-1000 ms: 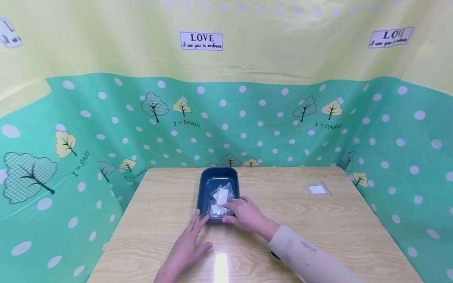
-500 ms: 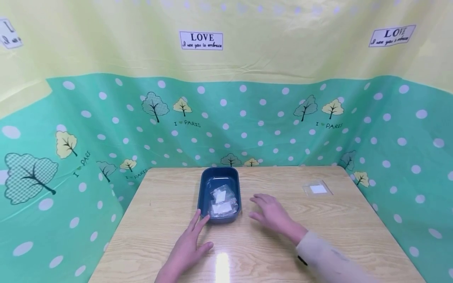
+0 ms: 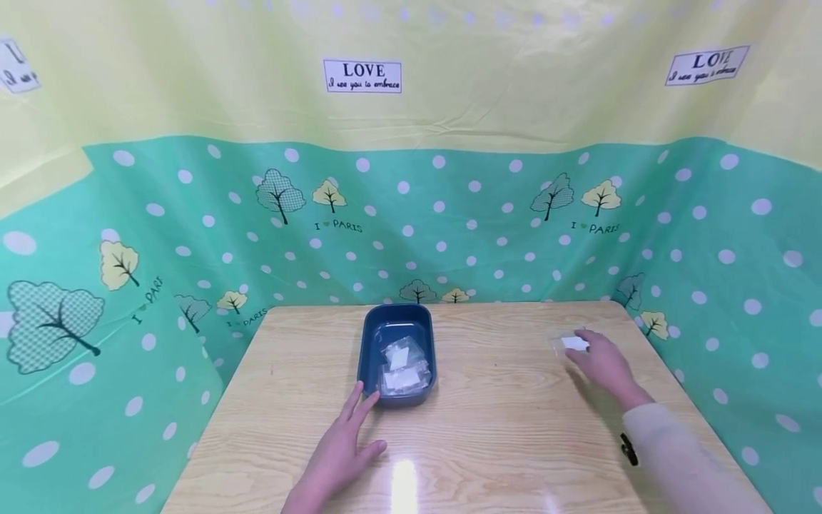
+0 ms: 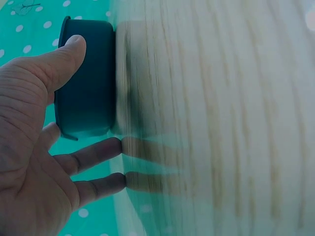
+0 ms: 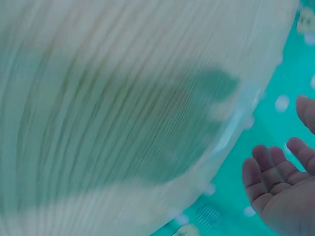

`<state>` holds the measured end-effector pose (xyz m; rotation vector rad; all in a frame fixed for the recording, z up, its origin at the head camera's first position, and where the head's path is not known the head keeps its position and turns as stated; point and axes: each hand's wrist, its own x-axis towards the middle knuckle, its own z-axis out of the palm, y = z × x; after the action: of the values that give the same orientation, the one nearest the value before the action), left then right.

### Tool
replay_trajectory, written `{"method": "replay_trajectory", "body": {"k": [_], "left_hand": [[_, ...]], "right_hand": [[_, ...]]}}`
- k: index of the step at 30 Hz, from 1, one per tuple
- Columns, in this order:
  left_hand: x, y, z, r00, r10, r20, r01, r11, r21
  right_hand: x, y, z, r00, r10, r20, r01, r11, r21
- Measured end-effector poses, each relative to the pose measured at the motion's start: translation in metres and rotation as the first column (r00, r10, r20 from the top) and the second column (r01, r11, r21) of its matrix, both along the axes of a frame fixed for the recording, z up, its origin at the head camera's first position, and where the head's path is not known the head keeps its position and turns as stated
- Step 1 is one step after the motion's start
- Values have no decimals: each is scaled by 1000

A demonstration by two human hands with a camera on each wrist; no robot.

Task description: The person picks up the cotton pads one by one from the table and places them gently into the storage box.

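Observation:
A dark blue rectangular tub (image 3: 397, 400) stands on the table, with several small clear plastic bags (image 3: 403, 378) with white labels inside it. My left hand (image 3: 339, 451) rests at its near left corner, fingers spread and nearly straight. In the left wrist view two fingertips (image 4: 117, 180) meet the tabletop beside the tub wall (image 4: 91, 78). On the right of the table lies one more clear bag with a white label (image 3: 572, 343). My right hand (image 3: 605, 365) reaches over that bag, its fingers overlapping its right side in the head view. In the right wrist view the fingers look relaxed and apart, above the tabletop.
The wood-grain table (image 3: 494, 442) ends at a green polka-dot curtain (image 3: 462, 235) at the back and both sides. A dark band (image 3: 628, 449) shows at the right sleeve.
My right hand has come out of the tub and moved right to the lone bag. The bags inside the tub have settled flatter. The left hand has stayed at the tub.

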<state>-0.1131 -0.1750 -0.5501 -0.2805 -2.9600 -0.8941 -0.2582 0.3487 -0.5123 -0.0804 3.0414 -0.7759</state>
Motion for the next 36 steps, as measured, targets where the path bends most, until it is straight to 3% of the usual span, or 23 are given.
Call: {"method": "replay_trajectory", "body": {"k": [5,12,22,31,36], "left_hand": [[1,-1,-2,1000,2,2,-2,1000,3],[-1,-1,-3,1000,-3,-3,3,1000,4],[0,-2,-2,1000,1,3,-1,1000,0],[-1,-3,-2,1000,-1,10,1,1000,5],[-1,-3,-3,1000,-7,10,7,1000,11]], "right_hand": [[-4,30,-7,997,-36,72,37,999,1],[1,44,-16,990,-55,130,60,998,-36],[-2,33,-21,989,-54,138,58,998,-26],[-11,13,-28,999,-22,31,21,999,35],[-16,-1,-31,1000,9,24,-11,998,58]]}}
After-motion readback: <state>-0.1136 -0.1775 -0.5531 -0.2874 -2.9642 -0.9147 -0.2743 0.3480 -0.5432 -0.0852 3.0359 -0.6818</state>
